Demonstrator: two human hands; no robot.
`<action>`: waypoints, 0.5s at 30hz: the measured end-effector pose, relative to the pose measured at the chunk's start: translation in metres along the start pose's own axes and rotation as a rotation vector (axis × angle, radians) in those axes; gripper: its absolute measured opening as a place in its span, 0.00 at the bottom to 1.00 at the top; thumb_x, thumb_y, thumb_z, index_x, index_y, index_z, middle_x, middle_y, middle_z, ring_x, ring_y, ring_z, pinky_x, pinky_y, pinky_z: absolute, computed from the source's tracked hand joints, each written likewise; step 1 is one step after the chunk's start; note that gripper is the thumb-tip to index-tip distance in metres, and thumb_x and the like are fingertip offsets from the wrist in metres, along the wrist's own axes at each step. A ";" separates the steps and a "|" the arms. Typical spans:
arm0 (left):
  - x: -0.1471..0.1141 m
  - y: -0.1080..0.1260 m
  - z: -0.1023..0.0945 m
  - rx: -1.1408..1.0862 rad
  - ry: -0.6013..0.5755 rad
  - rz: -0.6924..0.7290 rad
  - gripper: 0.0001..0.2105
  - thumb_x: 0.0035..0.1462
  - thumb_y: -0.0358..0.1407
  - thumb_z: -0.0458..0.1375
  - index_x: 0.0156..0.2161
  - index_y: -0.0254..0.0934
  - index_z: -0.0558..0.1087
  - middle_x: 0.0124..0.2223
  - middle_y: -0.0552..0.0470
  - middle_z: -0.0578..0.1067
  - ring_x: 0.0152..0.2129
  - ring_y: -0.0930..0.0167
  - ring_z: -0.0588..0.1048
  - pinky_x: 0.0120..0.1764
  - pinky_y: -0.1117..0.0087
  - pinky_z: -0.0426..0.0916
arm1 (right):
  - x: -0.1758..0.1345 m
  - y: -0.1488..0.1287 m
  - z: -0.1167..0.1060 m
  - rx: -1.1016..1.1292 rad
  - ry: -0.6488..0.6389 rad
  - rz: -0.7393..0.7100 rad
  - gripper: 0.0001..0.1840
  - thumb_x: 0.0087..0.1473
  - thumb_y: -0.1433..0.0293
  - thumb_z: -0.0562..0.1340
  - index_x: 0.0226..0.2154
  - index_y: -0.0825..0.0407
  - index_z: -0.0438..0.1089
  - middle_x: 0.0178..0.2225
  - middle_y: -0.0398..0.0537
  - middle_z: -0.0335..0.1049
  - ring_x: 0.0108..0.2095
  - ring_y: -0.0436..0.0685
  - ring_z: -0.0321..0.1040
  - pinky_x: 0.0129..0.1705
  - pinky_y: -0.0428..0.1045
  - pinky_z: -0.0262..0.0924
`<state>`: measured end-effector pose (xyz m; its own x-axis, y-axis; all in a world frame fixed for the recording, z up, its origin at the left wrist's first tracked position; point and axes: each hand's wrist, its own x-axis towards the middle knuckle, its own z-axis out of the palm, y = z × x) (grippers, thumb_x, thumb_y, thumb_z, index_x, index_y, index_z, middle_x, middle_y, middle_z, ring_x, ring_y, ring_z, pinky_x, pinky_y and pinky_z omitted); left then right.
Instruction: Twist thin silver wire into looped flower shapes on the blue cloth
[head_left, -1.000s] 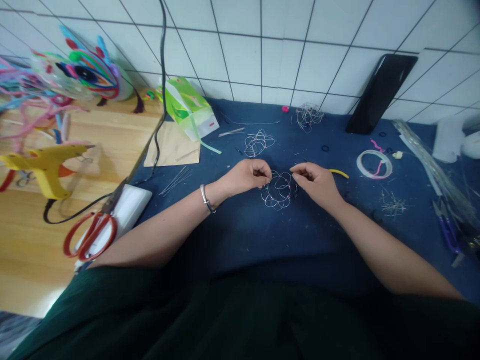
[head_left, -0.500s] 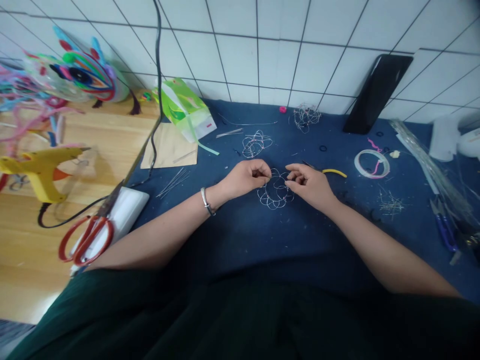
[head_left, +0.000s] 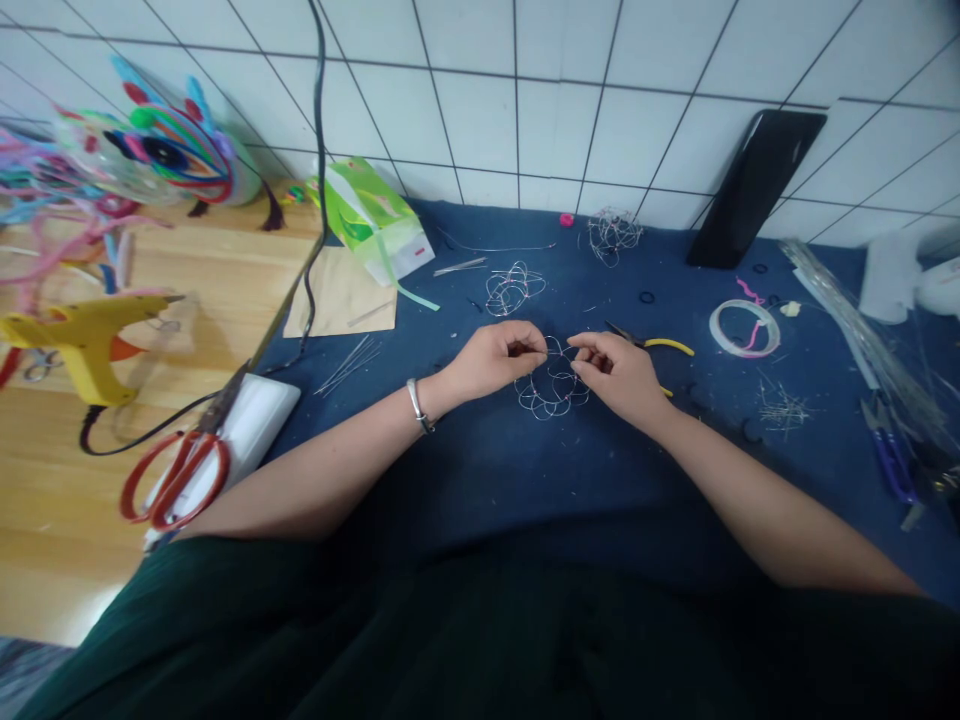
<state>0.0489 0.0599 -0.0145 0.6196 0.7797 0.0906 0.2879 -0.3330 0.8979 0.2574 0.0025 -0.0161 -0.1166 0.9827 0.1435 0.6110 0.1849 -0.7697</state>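
A flower-shaped piece of looped silver wire (head_left: 553, 385) lies on the blue cloth (head_left: 487, 460) between my hands. My left hand (head_left: 493, 358), with a silver bracelet on the wrist, pinches the wire's upper left loops. My right hand (head_left: 619, 372) pinches the upper right loops, fingertips close to those of the left. Yellow-handled pliers (head_left: 660, 347) lie just behind my right hand.
Two more wire pieces (head_left: 513, 286) (head_left: 613, 232) lie farther back. Red scissors (head_left: 174, 476) rest on a white box at the left, near a yellow glue gun (head_left: 79, 340). A coil of clear cord (head_left: 745, 327), loose wire bits (head_left: 781, 408), purple snips (head_left: 889, 455) and a black phone (head_left: 754, 185) sit at the right.
My right hand has moved left, closer to my left hand, over the wire flower. The pliers' handles show more behind it.
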 end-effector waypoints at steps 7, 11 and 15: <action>0.000 -0.005 0.000 0.016 0.042 -0.035 0.03 0.54 0.32 0.56 0.33 0.36 0.72 0.28 0.53 0.72 0.24 0.77 0.68 0.29 0.73 0.64 | 0.001 0.001 -0.004 0.162 0.023 0.085 0.14 0.52 0.70 0.59 0.43 0.50 0.72 0.32 0.45 0.70 0.31 0.52 0.67 0.37 0.52 0.65; 0.000 -0.007 0.000 0.012 0.060 -0.044 0.04 0.52 0.31 0.57 0.35 0.37 0.71 0.29 0.53 0.73 0.24 0.76 0.69 0.29 0.72 0.65 | 0.002 0.000 -0.005 0.186 0.035 0.086 0.14 0.52 0.70 0.59 0.42 0.50 0.72 0.32 0.45 0.71 0.32 0.53 0.68 0.37 0.52 0.65; -0.001 -0.003 0.000 0.059 0.090 -0.037 0.05 0.51 0.28 0.55 0.34 0.37 0.71 0.29 0.54 0.73 0.24 0.77 0.68 0.29 0.72 0.64 | 0.001 -0.001 -0.006 0.207 0.033 0.084 0.14 0.52 0.71 0.59 0.42 0.50 0.73 0.33 0.46 0.71 0.32 0.53 0.68 0.38 0.52 0.65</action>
<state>0.0476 0.0600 -0.0175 0.5406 0.8356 0.0981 0.3535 -0.3314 0.8748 0.2610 0.0037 -0.0114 -0.0446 0.9949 0.0910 0.4434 0.1014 -0.8906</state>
